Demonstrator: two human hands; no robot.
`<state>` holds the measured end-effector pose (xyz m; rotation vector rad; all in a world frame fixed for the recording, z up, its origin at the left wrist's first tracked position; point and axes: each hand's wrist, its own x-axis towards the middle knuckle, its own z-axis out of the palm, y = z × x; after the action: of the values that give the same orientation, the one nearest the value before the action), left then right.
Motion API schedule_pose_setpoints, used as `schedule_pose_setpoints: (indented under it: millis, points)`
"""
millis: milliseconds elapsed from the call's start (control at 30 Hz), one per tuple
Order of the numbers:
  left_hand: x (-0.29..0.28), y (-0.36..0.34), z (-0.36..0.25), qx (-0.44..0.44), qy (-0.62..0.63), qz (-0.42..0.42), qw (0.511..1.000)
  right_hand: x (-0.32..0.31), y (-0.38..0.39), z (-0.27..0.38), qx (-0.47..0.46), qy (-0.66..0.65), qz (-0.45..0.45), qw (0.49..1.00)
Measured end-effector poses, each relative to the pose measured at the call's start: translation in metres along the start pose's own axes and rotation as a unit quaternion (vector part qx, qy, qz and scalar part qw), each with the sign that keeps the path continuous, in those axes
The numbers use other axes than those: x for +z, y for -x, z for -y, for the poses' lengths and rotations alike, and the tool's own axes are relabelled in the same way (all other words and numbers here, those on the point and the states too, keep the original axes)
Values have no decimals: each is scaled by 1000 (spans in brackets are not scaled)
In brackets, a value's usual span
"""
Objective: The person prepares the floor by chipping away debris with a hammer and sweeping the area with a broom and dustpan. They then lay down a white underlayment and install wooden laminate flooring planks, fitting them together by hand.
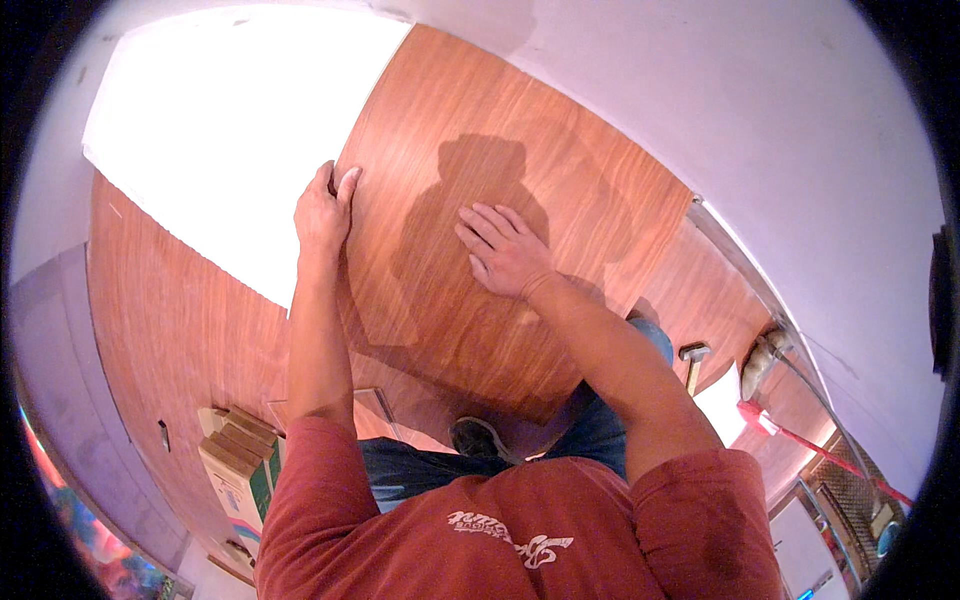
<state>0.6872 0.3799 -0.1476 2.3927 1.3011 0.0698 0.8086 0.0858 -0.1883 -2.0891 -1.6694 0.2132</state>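
— Holding what?
— Big flat sheet of reddish-brown wood-grain panel (520,250), standing up in front of the body.

— Left hand (323,212)?
— Curled over the panel's left edge, fingers wrapped round it, thumb on the near side. Closed on that edge, high up the side.

— Right hand (503,250)?
— Spread flat, palm down on the panel's face. Fingers apart and pointing up and left. Pressing, not gripping anything.

— Panel compared with the hands?
— Reaches well above both hands and far off to the right of the flat palm. Bottom edge down below the wrists, near the dark shoe (480,437). Dark shadow of a head and shoulders right under the flat palm.

— Anything else close by?
— More brown wood-look wall (170,320) left of the gripping hand, with a bright white patch (230,130) just beside those knuckles. Yellow and green cardboard boxes (238,470) low down, under the left elbow. Small hammer (693,358) past the right arm, well away from the palm.
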Motion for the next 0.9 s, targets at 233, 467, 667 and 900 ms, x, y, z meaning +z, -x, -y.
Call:
schedule_pose_setpoints:
  millis: [233,467,667,900]
  points:
    - [4,0,3,-6,37,-12,999,-2,-1,2,3,-9,2,1000]
    - [6,-5,3,-8,32,-4,999,0,1,-1,-2,6,13,1000]
    - [2,1,4,-5,19,-19,1000,-1,0,-1,1,-7,17,1000]
    - [9,-4,11,39,10,-17,999,-1,-2,0,2,0,12,1000]
